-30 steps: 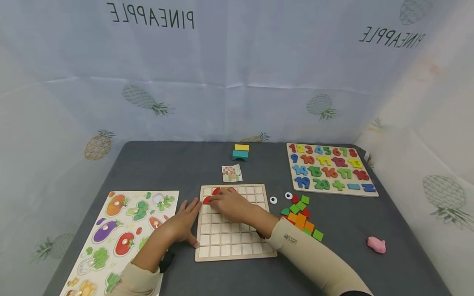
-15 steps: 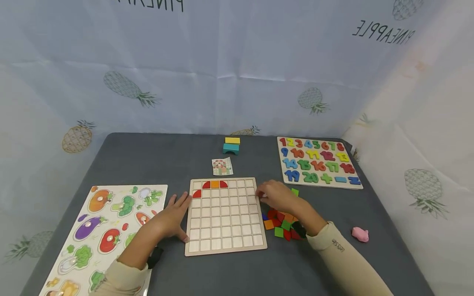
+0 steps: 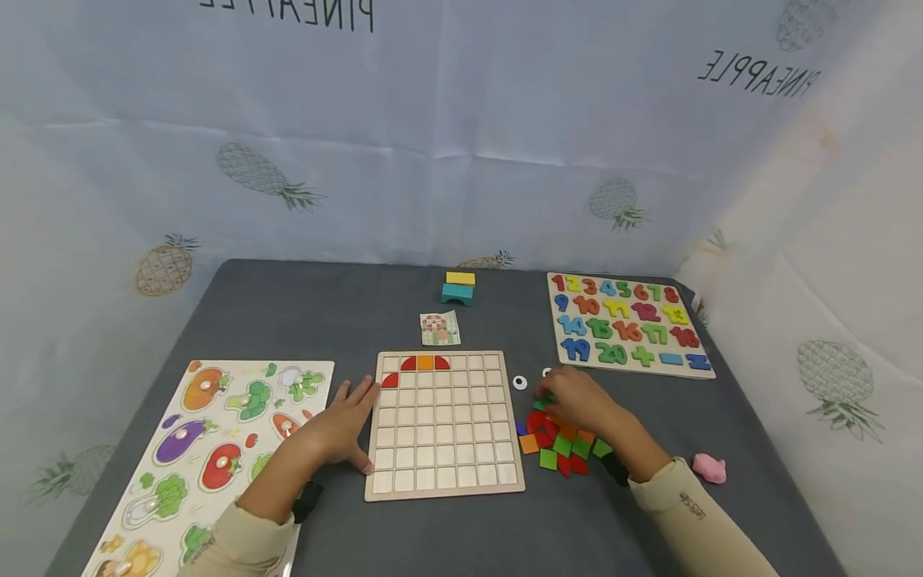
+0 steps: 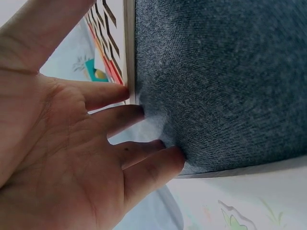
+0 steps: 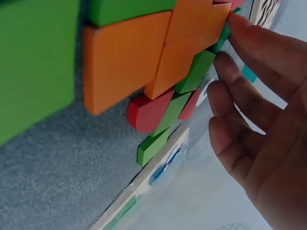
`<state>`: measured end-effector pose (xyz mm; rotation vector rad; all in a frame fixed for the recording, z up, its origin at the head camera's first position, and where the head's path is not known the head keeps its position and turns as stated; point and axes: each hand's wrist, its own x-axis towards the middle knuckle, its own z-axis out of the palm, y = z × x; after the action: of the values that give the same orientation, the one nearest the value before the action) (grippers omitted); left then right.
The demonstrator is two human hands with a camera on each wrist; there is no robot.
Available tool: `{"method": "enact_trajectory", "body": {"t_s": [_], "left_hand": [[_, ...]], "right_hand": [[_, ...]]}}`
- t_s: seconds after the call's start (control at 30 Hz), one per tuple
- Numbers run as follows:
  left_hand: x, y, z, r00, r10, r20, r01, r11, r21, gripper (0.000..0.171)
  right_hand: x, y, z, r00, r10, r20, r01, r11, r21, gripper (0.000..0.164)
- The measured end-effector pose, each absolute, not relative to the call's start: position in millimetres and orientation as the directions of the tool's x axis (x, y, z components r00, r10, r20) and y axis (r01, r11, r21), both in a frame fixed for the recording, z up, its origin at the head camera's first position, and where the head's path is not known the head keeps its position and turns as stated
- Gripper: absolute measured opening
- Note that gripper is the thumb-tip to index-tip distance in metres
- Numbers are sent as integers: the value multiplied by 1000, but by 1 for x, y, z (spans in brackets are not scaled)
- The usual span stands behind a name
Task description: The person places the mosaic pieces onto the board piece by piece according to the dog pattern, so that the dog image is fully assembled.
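Grid board [image 3: 445, 433] lies flat on table [image 3: 324, 312], red pieces [image 3: 390, 381] and orange piece [image 3: 425, 363] in upper cells. Your left hand [image 3: 335, 431]: spread, against board's left edge. Your right hand [image 3: 581, 399]: over coloured tiles [image 3: 563, 445] right of board; pinch cannot be told. Picture card [image 3: 440, 328] beyond board

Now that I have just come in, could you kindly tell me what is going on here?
A person is working at a dark table. The left hand, fingers spread, touches the left edge of a wooden grid board. The right hand is at a pile of coloured blocks beside it; whether it grips one is unclear. Three red pieces and an orange square sit in the board's two far rows, and a picture card lies beyond it.
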<state>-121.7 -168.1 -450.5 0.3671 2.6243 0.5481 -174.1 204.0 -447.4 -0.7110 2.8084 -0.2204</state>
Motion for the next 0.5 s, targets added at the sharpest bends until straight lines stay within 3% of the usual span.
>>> {"method": "enact_trajectory", "body": {"t_s": [0.2,0.4,0.5], "left_hand": [[-122,-168,-456,-864,329,-381,151,891,428,121],[-124,-168,-452,-859,341,-382,163,889,427,121],[-124,-169,-451,-858,345,-380,169,889,426,120]], "right_hand": [[-171,205,-447,-828,-538,-155,-494,833,-250,16],[-161,203,-443,-692,-704,-160,-621,693,-366,13],[-155,202,-441,-669,-711,-216,-618,694,-369,12]]}}
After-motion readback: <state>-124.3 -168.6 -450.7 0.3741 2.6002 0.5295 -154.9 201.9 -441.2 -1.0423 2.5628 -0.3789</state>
